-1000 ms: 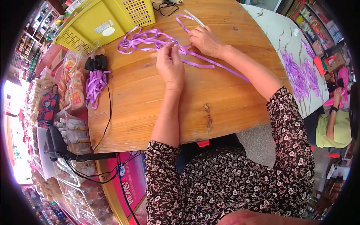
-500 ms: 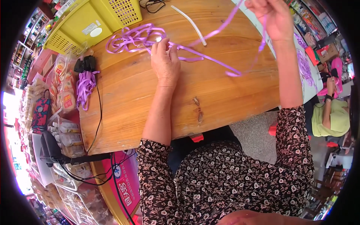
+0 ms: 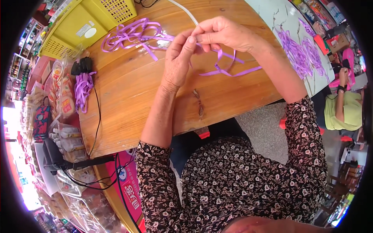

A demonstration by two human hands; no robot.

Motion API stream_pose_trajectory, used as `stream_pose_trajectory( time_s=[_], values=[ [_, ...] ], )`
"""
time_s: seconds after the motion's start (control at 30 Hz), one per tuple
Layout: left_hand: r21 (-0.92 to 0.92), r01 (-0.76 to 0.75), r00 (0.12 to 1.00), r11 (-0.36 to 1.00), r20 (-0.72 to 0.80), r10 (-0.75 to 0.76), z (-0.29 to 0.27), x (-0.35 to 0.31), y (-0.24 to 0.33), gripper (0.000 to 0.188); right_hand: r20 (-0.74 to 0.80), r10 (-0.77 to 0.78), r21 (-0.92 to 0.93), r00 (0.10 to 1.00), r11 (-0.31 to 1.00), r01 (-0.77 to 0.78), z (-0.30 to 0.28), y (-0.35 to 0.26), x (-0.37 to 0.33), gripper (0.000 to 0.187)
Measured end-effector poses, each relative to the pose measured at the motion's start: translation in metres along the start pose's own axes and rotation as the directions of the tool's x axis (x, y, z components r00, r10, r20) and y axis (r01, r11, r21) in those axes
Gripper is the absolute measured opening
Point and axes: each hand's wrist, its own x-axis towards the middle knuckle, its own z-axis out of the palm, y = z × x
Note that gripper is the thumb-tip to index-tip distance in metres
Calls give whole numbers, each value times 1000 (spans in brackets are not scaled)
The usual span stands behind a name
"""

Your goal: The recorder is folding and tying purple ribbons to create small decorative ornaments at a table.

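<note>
Over the far middle of the wooden table (image 3: 134, 91), my two hands meet at the fingertips. My left hand (image 3: 178, 56) pinches a purple ribbon (image 3: 142, 37), which runs left into a loose looped pile. Fingers closed, my right hand (image 3: 225, 35) grips the ribbon at the same spot, and the exact pinch point is hidden by the fingers. Lengths of ribbon hang below the right hand and lie on the wood. A thin whitish tube (image 3: 182, 7) lies just beyond the hands.
A yellow plastic basket (image 3: 83, 29) stands at the far left. By the left edge sits a black device (image 3: 82, 66) with a bundle of purple ribbon (image 3: 83, 89). More ribbon bundles (image 3: 297, 54) lie on a white surface at right. A person in a yellow-green top (image 3: 344, 110) sits beyond.
My right hand has come down and left from the far right to meet my left hand. The ribbon it held stretched up now hangs slack. The view has shifted slightly.
</note>
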Motion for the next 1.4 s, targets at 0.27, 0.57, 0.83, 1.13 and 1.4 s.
stream_pose_trajectory(
  time_s=[0.27,0.57,0.83,1.13,1.4],
  values=[
    [261,-100,886,960,-416,205,-45,12,8,12,-125,-9,164,992,986,29,-23,29,-3,24],
    [978,-205,581,-46,159,798,-34,14,9,30,-181,6,74,983,997,8,-3,34,-15,25],
    [299,-101,988,949,-81,131,-6,4,-18,36,-337,-263,-203,904,958,204,10,50,-7,32],
    [603,-198,955,773,-60,291,-6,2,-8,14,-366,-250,-150,897,966,208,10,58,-7,21],
    [716,-225,943,661,-12,334,-7,2,-6,12,-344,-435,-504,832,833,227,9,49,-16,10]
  ],
)
